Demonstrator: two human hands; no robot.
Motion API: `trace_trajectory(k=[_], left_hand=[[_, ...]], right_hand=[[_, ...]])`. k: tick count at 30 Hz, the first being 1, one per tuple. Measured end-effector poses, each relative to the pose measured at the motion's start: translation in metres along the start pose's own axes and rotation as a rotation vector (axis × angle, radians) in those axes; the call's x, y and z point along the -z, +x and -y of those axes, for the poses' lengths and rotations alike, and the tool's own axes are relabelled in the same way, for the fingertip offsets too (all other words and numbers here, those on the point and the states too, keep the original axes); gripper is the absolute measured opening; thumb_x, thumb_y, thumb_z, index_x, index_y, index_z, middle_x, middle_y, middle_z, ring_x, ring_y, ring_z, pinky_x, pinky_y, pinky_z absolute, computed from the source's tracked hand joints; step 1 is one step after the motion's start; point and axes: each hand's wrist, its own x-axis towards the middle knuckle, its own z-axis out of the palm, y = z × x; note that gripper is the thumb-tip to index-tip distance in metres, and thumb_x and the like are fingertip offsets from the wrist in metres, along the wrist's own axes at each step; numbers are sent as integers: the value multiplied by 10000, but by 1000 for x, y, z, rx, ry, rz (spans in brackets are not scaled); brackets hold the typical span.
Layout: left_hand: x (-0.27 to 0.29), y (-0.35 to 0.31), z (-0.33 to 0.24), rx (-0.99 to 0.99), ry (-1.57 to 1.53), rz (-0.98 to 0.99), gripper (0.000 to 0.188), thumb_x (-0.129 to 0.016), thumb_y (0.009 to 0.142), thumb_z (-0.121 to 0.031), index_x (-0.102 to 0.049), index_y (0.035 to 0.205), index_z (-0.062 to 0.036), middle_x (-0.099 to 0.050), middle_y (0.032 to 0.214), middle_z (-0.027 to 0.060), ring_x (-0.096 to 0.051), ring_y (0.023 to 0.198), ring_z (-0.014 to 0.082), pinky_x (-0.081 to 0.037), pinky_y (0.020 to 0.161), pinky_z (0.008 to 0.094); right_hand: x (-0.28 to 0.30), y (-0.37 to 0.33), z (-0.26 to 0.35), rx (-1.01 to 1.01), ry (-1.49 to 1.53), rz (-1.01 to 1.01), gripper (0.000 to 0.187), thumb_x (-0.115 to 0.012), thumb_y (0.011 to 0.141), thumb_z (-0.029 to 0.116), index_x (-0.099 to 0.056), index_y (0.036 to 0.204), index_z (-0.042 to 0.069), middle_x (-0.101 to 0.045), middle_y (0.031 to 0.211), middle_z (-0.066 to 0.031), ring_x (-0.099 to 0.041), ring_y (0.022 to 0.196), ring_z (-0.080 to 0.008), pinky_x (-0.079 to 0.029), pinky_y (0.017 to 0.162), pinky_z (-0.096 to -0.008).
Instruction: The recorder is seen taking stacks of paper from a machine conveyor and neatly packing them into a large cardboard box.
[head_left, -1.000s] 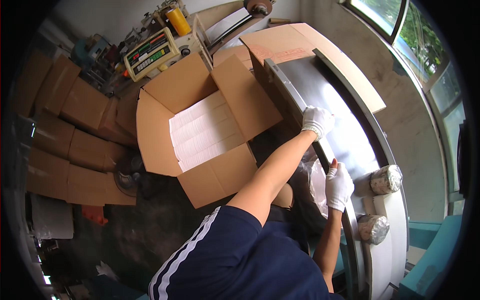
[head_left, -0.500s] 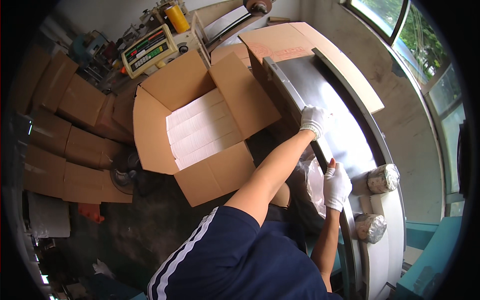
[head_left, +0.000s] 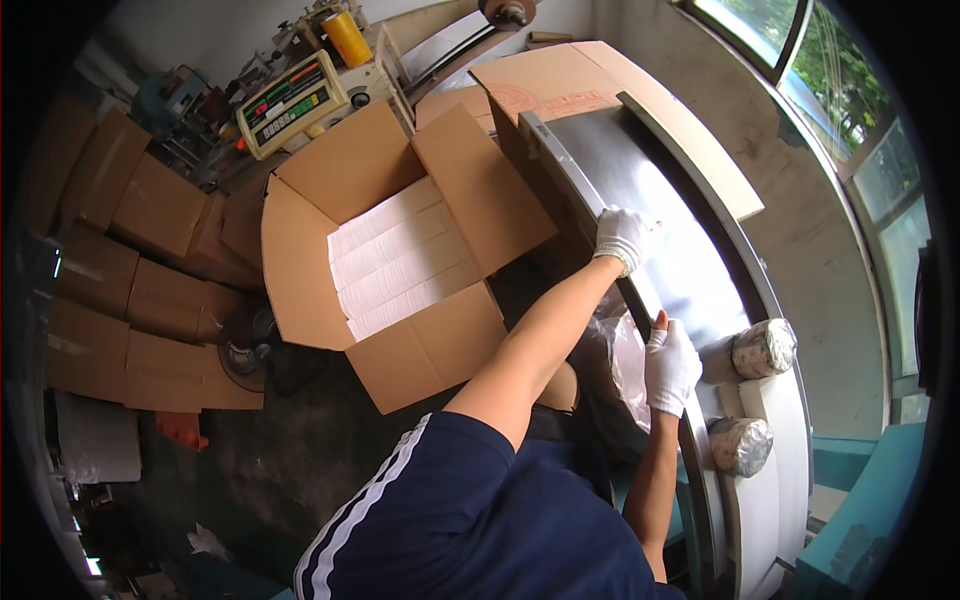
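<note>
A long, shiny metal chute (head_left: pixel 640 165) with raised side rails runs down the right side. My left hand (head_left: pixel 625 240), in a white glove, reaches across to its near metal rail (head_left: pixel 572 175), fingers curled over the edge onto the bright surface. Lower along the same rail is my right hand (head_left: pixel 672 372), also gloved, its fingers closed at the edge and its bare thumb tip pointing up; its other fingertips are partly hidden. Two foil-wrapped cylinders (head_left: pixel 765 348) (head_left: pixel 741 446) rest on the chute beyond my right hand, by a white stack (head_left: pixel 765 510).
Left of the chute stands an open cardboard box (head_left: pixel 305 260) holding rows of white folded paper (head_left: pixel 405 255). A digital scale (head_left: pixel 292 105) is behind it. Stacked cartons (head_left: pixel 165 285) line the left, near a fan (head_left: pixel 248 340). Clear plastic (head_left: pixel 625 365) hangs beneath the rail.
The whole view has shifted slightly left. Both hands keep their places on the rail.
</note>
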Motion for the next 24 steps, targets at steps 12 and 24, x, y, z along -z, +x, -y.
trace_trajectory(k=[12, 24], left_hand=[[-8, -175, 102, -536, 59, -49, 745, -770, 723, -250, -504, 1411, -142, -332, 1542, 189, -374, 1393, 403, -421, 1042, 504], [62, -221, 278, 487, 224, 450, 748, -732, 710, -697, -648, 1094, -61, -706, 1073, 190, -686, 988, 369, -538, 826, 486]], right_hand=[[13, -5, -5, -13, 67, 68, 428, -414, 1053, 449, -639, 921, 111, -682, 781, -190, -659, 698, -412, -507, 634, -520], [6, 0, 2, 23, -1, 25, 453, -377, 1065, 437, -646, 907, 110, -684, 744, -180, -660, 657, -405, -510, 598, -504]])
